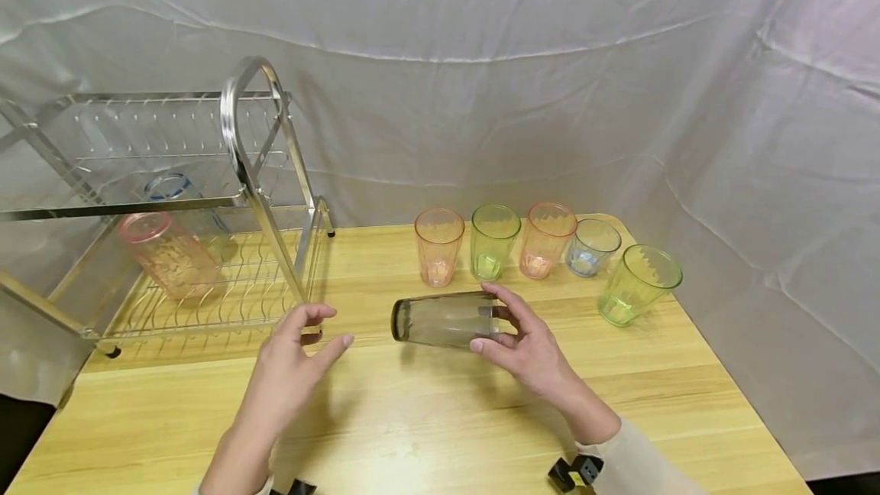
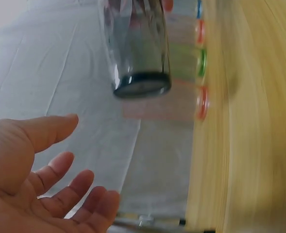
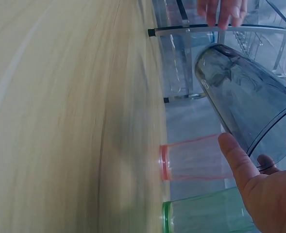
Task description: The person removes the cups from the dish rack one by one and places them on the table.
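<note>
My right hand [image 1: 529, 346] grips a smoky grey tumbler [image 1: 443, 319] near its wider end, fingers and thumb on opposite sides. The tumbler is held sideways above the wooden table, its thick dark base [image 2: 143, 86] pointing left toward my other hand. My left hand [image 1: 292, 361] hovers a short way to the left, in front of the metal rack, with nothing in it. Thumb and fingers are spread apart there, the palm showing in the left wrist view. Behind the grey tumbler stand a pink tumbler [image 1: 438, 247] and a green tumbler [image 1: 491, 250].
A two-tier metal dish rack [image 1: 275, 243] occupies the left side, with a pink glass [image 1: 172, 258] and a blue-rimmed glass [image 1: 199, 212] on its lower tier. Another pink tumbler [image 1: 543, 247], a short blue glass [image 1: 587, 250] and a second green tumbler [image 1: 632, 289] stand at the right. Grey cloth [image 1: 440, 98] hangs behind.
</note>
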`<move>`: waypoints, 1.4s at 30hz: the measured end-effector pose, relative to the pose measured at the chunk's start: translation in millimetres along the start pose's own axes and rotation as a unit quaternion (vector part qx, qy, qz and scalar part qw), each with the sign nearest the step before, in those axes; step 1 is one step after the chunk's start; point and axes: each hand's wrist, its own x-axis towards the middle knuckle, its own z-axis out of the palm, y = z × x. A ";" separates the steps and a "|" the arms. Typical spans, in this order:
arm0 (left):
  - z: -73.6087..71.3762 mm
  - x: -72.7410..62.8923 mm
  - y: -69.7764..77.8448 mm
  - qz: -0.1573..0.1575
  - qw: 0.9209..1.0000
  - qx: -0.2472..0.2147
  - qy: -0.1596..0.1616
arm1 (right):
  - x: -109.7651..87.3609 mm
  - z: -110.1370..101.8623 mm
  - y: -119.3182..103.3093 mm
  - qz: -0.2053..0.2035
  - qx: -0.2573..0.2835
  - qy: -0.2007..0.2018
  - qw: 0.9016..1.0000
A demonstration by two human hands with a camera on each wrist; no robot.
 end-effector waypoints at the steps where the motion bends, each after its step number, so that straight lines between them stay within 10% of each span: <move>1: -2.7 -1.1 -2.5 0.009 1.000 0.018 0.018 | -0.1 -0.8 -0.4 0.002 -0.002 0.002 1.000; 10: -30.8 7.4 -41.8 0.100 0.969 0.132 0.184 | 0.7 -10.7 -2.4 -0.015 -0.063 0.020 0.998; 17: -62.0 22.4 -83.0 0.090 0.968 0.194 0.129 | 1.8 -27.2 -8.8 -0.026 -0.187 0.028 0.982; 24: -77.1 30.6 -110.1 0.062 0.972 0.220 0.058 | 2.9 -51.9 -18.5 -0.044 -0.333 0.019 0.942; 42: -80.1 36.7 -116.7 0.026 0.975 0.218 0.032 | 28.2 -110.4 -78.0 0.047 -0.515 -0.068 0.853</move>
